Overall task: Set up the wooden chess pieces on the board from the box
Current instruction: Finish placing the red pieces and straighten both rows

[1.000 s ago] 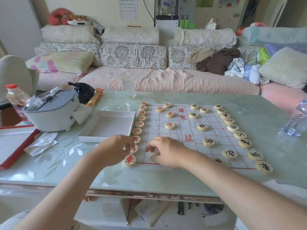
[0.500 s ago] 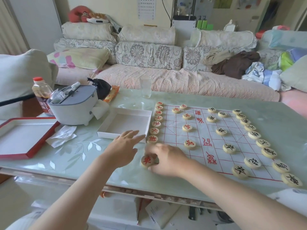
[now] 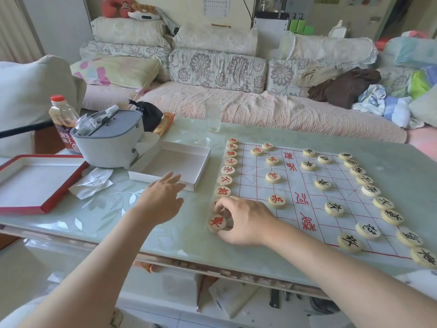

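Pinching the red piece [image 3: 216,222] at the board [image 3: 295,181] corner, right hand [image 3: 246,221]; left hand [image 3: 163,197] spread.

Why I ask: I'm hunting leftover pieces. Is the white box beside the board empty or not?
Empty. The white box shows only its bare floor; no pieces lie inside it.

1. The left hand [image 3: 163,200] hovers palm down over the surface [image 3: 106,216], fingers straight and slightly spread. Its bare forearm reaches in from the lower left.
2. The right hand [image 3: 246,221] is knuckles up, its curled fingers [image 3: 222,208] and thumb pinching a chess piece [image 3: 216,222] by the rim. Its forearm enters from the lower right.
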{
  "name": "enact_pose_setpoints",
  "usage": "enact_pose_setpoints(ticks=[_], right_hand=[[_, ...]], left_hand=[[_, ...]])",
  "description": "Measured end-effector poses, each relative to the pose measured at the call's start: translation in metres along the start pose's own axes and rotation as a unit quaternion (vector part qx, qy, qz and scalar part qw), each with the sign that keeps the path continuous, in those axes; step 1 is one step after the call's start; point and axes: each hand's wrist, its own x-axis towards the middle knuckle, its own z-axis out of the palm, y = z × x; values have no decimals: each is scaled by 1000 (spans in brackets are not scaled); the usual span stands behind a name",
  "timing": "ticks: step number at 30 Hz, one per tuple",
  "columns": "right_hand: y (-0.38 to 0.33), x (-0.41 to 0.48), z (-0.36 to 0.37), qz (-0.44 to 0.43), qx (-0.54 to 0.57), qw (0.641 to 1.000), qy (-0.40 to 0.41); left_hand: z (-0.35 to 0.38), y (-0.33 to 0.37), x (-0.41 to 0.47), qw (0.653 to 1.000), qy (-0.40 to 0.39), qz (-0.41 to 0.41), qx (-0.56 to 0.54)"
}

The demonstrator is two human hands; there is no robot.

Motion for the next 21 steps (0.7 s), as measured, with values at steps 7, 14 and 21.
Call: enact_pose_setpoints(ticks=[7,14,21], right_hand=[[-2,3,3,9,11,1000,5],[-3,-1,0,4,46,999,6],[-2,1,2,11,67,998,8]], left_hand=[[-14,40,-28,981,-65,82,-161],[-5,47,-33,977,-110,59,-174],[-4,46,-27,975,-113,47,-188]])
